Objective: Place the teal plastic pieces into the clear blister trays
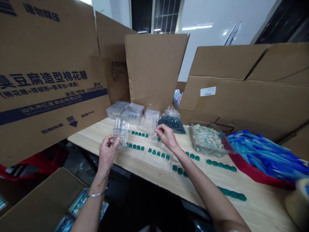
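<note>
My left hand (107,151) grips a clear ribbed plastic tray (121,129) between thumb and fingers, held upright above the table's left front. My right hand (166,137) is closed in a pinch at the edge of a thin clear plastic piece (150,125); its exact shape is blurred. Below the hands, clear trays with rows of small dark green pieces (158,154) lie on the wooden table. Another green row (140,134) sits behind, between the hands. Part of the green pieces is hidden by my right forearm.
Stacked clear trays (132,112) and a bag of dark green pieces (171,123) stand at the back. A clear tub of pale pieces (207,139) and a red basin (256,170) of blue plastic items (267,156) are on the right. Tall cardboard boxes (156,71) enclose the table.
</note>
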`<state>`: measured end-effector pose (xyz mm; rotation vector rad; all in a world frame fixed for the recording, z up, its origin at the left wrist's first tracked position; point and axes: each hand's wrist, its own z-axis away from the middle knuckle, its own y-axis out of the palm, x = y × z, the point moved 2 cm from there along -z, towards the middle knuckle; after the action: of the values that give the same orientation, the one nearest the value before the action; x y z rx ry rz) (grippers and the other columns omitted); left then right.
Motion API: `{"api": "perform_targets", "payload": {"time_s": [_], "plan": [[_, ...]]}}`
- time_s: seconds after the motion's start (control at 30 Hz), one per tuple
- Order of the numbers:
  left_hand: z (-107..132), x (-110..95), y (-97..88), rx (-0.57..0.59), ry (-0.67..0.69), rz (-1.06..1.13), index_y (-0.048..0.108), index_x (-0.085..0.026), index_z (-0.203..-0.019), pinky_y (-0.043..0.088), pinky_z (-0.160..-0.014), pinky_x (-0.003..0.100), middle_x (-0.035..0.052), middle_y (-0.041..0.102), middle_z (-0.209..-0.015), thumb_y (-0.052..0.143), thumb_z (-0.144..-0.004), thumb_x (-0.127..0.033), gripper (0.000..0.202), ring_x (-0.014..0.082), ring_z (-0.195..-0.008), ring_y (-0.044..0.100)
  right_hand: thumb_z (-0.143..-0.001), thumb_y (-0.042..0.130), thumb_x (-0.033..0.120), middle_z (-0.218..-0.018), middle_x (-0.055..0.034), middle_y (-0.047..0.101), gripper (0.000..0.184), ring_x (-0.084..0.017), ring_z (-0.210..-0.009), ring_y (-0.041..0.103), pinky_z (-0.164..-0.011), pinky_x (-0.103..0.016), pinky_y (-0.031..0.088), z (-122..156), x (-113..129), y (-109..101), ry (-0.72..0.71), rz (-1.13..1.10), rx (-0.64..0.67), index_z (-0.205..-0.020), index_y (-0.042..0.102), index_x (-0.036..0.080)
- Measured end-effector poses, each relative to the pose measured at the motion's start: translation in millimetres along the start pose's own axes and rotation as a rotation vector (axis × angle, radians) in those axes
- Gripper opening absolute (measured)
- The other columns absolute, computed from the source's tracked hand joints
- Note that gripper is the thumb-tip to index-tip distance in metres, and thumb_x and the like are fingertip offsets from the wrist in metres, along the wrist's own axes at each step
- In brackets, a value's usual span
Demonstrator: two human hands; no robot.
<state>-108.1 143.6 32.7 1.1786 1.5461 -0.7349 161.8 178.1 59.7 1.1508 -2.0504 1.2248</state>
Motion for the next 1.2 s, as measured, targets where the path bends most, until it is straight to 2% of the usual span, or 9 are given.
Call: {"api": "perform_targets", "payload": {"time_s": [0.1,0.2,0.3,0.4,0.5,0.6,0.7,0.97,1.2], "plan": [[14.6,7.4,20.7,0.122,-0.094,0.093,0.058,-0.015,-0.093,0.046,-0.065,0.023,-0.0028,0.054,-0.070,0.068,-0.067,-0.041,0.038,0.0098,-0.063,0.054,-0.083,0.044,0.018,-0.084,-0.0063,0.061,0.012,-0.017,-0.081,0.054,-0.073,-0.028,0.040,-55.9,-2.3,-1.8,-0.124,0.420,0.027,-0.081,0.056,0.017],[28.3,11.9,41.1,0.206,-0.141,0.116,0.057,-0.015,-0.095,0.045,-0.066,0.024,-0.0022,0.054,-0.070,0.066,-0.069,-0.042,0.038,0.0103,-0.064,0.054,-0.078,0.047,0.008,-0.089,-0.0096,0.060,0.014,-0.018,-0.085,0.053,-0.075,-0.029,0.038,-108.1,-9.4,-1.2,-0.074,0.486,0.062,-0.077,0.058,0.016],[33.5,11.7,50.2,0.194,-0.128,0.058,0.057,-0.016,-0.093,0.043,-0.064,0.022,-0.0029,0.051,-0.068,0.066,-0.068,-0.042,0.037,0.0103,-0.063,0.052,-0.075,0.053,0.007,-0.095,-0.0113,0.060,0.011,-0.017,-0.088,0.052,-0.075,-0.027,0.038,-129.4,-12.3,1.4,-0.009,0.435,0.069,-0.075,0.060,0.015],[32.9,9.2,51.3,0.145,-0.068,-0.067,0.058,-0.016,-0.089,0.040,-0.060,0.020,-0.0040,0.045,-0.065,0.066,-0.067,-0.042,0.035,0.0095,-0.061,0.048,-0.078,0.052,0.017,-0.090,-0.0086,0.061,0.011,-0.015,-0.086,0.054,-0.073,-0.025,0.040,-109.1,-3.1,7.9,-0.042,0.240,0.082,-0.077,0.062,0.013],[34.3,7.9,54.3,0.127,-0.026,-0.187,0.059,-0.017,-0.087,0.038,-0.055,0.019,-0.0042,0.043,-0.065,0.067,-0.066,-0.042,0.033,0.0088,-0.057,0.045,-0.080,0.050,0.030,-0.068,-0.0020,0.062,0.022,-0.012,-0.064,0.057,-0.060,-0.023,0.043,-56.7,13.8,16.4,-0.047,0.049,0.172,-0.077,0.064,0.013],[41.7,7.1,64.9,0.154,0.010,-0.242,0.059,-0.018,-0.085,0.038,-0.052,0.019,-0.0043,0.044,-0.063,0.067,-0.066,-0.042,0.032,0.0087,-0.054,0.045,-0.075,0.058,0.038,-0.066,-0.0006,0.064,0.026,-0.011,-0.055,0.057,-0.054,-0.023,0.046,0.2,28.2,23.7,0.107,-0.316,0.296,-0.080,0.064,0.014],[52.9,5.7,78.3,0.216,0.034,-0.261,0.058,-0.017,-0.084,0.038,-0.051,0.019,-0.0044,0.044,-0.061,0.066,-0.067,-0.041,0.031,0.0085,-0.052,0.044,-0.068,0.067,0.038,-0.066,-0.0007,0.064,0.027,-0.011,-0.057,0.059,-0.057,-0.023,0.048,34.8,32.0,24.7,0.281,-0.593,0.238,-0.081,0.064,0.014],[66.3,1.7,86.8,0.282,0.015,-0.256,0.059,-0.017,-0.084,0.037,-0.051,0.019,-0.0045,0.043,-0.062,0.067,-0.067,-0.043,0.032,0.0080,-0.052,0.043,-0.065,0.070,0.035,-0.069,-0.0020,0.066,0.026,-0.009,-0.057,0.058,-0.058,-0.021,0.047,49.7,24.6,15.8,0.374,-0.766,0.193,-0.078,0.066,0.013],[70.0,3.7,86.9,0.278,0.057,-0.288,0.059,-0.018,-0.085,0.039,-0.053,0.020,-0.0033,0.046,-0.063,0.064,-0.070,-0.044,0.030,0.0093,-0.055,0.046,-0.059,0.070,0.029,-0.057,0.0011,0.062,0.018,-0.008,-0.048,0.054,-0.051,-0.020,0.046,51.3,26.4,21.7,0.479,-0.801,0.113,-0.066,0.064,0.014]]}}
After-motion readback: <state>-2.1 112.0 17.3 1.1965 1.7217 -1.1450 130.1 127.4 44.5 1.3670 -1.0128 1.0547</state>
